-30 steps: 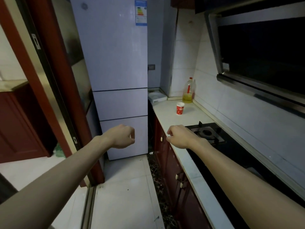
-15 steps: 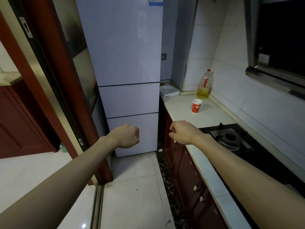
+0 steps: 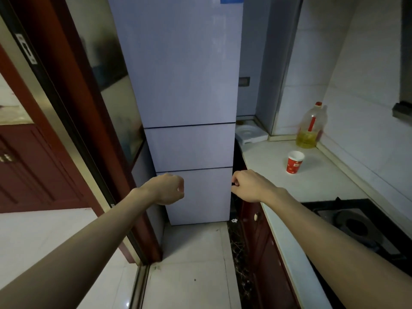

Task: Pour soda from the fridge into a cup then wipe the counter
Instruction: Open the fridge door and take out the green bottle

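A tall pale three-door fridge [image 3: 185, 74] stands straight ahead with all its doors closed. A red and white paper cup [image 3: 294, 162] stands upright on the white counter [image 3: 316, 181] to the fridge's right. My left hand [image 3: 167, 189] is stretched out in front of the fridge's lowest door, fingers curled into a fist, holding nothing. My right hand [image 3: 250, 185] is out in front of the fridge's right edge near the counter's corner, fingers curled, also holding nothing. No soda is in view.
A bottle of yellow oil [image 3: 311, 127] stands at the counter's back by the tiled wall. A white square tray [image 3: 250, 132] lies beside the fridge. A gas hob [image 3: 356, 226] is set in the counter at right. A red door frame [image 3: 73, 112] stands left.
The view has come closer to the fridge and turned left, so the cup and counter sit further right. Both hands stay curled and held out in front.
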`<state>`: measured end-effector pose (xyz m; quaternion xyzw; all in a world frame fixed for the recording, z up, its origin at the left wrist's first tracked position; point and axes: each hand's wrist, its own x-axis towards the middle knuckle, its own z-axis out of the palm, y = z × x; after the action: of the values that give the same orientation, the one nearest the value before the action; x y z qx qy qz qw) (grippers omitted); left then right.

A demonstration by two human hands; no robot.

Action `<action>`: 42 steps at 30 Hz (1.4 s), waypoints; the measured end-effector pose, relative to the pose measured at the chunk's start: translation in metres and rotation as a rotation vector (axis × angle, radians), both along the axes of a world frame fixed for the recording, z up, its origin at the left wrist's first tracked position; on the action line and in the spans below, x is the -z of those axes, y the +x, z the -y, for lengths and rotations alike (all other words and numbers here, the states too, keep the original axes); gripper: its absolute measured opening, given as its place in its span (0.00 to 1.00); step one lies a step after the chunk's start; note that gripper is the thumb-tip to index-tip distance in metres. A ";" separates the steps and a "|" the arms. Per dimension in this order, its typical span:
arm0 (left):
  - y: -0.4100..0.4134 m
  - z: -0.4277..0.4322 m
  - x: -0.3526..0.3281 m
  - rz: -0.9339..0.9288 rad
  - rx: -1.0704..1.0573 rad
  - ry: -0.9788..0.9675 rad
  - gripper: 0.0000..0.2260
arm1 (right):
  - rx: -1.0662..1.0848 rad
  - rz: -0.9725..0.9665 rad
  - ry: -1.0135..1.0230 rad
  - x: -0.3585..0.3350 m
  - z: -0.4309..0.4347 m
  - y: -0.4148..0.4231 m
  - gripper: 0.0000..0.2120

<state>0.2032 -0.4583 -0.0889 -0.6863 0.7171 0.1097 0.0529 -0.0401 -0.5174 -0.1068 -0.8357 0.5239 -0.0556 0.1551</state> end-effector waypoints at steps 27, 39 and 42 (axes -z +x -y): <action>0.228 0.221 0.010 -0.109 -0.164 -0.010 0.11 | -0.247 -0.120 0.046 -0.002 0.260 0.279 0.11; 0.292 0.292 0.036 -0.059 -0.241 0.052 0.07 | -0.424 -0.265 -0.055 0.009 0.353 0.383 0.10; 0.296 0.310 0.042 -0.053 -0.346 0.044 0.11 | -0.472 -0.290 -0.061 0.011 0.379 0.405 0.14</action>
<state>0.4992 -0.7687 -0.1306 -0.7949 0.5870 0.1508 0.0293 0.3653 -0.8964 -0.1180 -0.9381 0.3297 0.0864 0.0620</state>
